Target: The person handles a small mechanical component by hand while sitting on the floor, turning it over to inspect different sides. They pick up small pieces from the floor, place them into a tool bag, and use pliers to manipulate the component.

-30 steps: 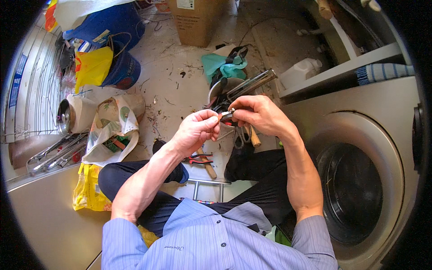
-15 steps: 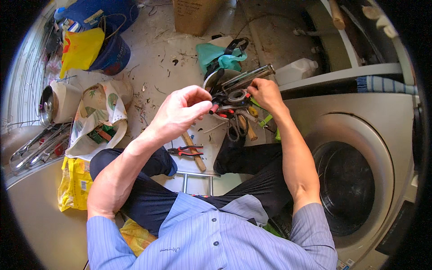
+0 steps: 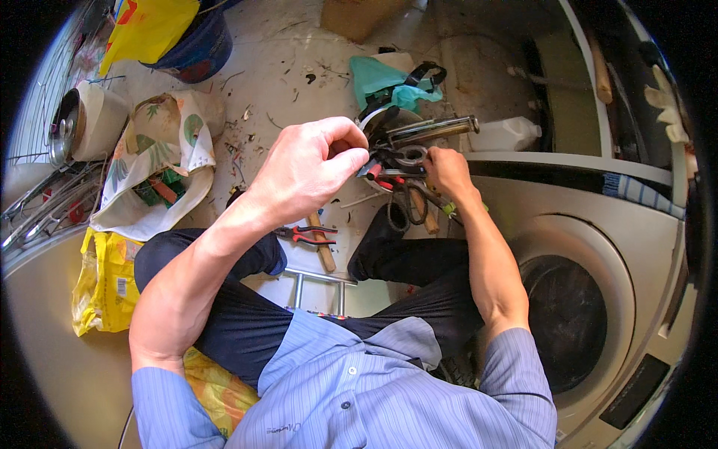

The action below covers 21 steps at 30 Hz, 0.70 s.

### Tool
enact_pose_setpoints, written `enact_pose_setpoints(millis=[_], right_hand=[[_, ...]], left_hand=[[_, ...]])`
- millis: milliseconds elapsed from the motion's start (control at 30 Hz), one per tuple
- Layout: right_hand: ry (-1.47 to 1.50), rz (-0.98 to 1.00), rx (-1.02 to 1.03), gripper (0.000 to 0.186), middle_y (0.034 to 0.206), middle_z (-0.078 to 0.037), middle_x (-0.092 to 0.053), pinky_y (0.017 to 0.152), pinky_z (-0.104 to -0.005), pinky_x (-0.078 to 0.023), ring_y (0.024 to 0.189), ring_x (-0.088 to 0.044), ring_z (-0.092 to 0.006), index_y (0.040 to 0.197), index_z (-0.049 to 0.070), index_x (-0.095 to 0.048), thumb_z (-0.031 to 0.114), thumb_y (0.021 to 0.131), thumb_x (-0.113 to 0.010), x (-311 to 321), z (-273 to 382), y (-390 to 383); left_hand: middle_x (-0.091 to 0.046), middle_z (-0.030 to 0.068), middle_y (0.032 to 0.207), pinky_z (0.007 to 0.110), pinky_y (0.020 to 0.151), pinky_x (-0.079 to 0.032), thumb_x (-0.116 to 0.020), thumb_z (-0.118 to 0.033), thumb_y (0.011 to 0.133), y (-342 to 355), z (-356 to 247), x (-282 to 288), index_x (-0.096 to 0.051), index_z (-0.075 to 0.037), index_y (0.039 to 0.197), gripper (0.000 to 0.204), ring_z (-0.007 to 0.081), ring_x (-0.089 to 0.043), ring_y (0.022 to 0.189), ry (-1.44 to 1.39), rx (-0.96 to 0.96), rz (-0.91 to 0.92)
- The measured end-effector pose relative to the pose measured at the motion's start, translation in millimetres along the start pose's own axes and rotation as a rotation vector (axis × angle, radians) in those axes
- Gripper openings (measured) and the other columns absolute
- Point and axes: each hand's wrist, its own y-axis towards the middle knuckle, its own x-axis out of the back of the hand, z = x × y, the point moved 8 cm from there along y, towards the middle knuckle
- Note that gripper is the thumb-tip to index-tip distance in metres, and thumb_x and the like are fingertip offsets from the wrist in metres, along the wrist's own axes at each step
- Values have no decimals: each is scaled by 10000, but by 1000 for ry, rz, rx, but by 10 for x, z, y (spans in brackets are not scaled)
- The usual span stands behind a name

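My left hand [image 3: 310,161] hovers just left of a pile of mixed tools, thumb and forefinger curved and slightly apart, with nothing visible between them. My right hand [image 3: 449,172] is at the pile's right side, fingers closed on something I cannot make out beside a dark ring-shaped piece [image 3: 411,156]. The pile holds long metal bars [image 3: 437,129] and dark scissor-like handles [image 3: 405,208], partly hidden by my hands. Red-black pliers [image 3: 307,234] and a wooden-handled piece [image 3: 325,254] lie below, between my legs.
A washing machine [image 3: 636,254] is at right, below a shelf edge [image 3: 561,166] and white jug [image 3: 505,135]. A teal bag [image 3: 407,96] lies beyond the pile. At left are a blue bucket [image 3: 194,52], a leaf-print bag [image 3: 142,194], yellow bags [image 3: 105,284] and wire racks [image 3: 41,209].
My hands were together on a small piece and have separated. The right moved right and down into the pile; the left loosened and rose. The view has also shifted.
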Motion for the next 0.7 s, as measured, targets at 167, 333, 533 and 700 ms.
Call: enact_pose_setpoints(millis=[167, 333, 533, 700], right_hand=[[38, -40, -5, 168, 805, -241, -650, 690, -519, -488, 799, -624, -449, 843, 14, -630, 178, 861, -661, 88, 52, -4], [85, -32, -22, 183, 807, -243, -646, 680, -511, -485, 791, -617, -453, 827, 3, -618, 178, 860, -661, 19, -50, -30], [131, -53, -46, 205, 789, -214, -665, 666, -483, -502, 748, -646, -407, 873, 14, -631, 213, 856, -678, 82, -117, -11], [1182, 124, -189, 213, 702, -14, -612, 558, -243, -442, 616, -561, -85, 869, 1, -648, 211, 884, -685, 557, 455, -111]], left_hand=[[-659, 44, 771, 264, 640, -476, -635, -158, 910, -28, -15, 0, -662, 31, 974, 201, 80, -564, 702, 56, -21, -4], [-661, 70, 754, 277, 623, -479, -637, -154, 902, 20, -34, -79, -671, 25, 964, 193, 94, -569, 675, 125, -37, 8], [-668, 70, 765, 280, 633, -487, -644, -163, 895, 55, -4, -163, -675, 15, 975, 198, 99, -580, 682, 173, -77, 28], [-695, 85, 836, 298, 735, -510, -636, -212, 900, 6, 225, -208, -680, 10, 1050, 271, 127, -626, 778, 145, 102, 76]])
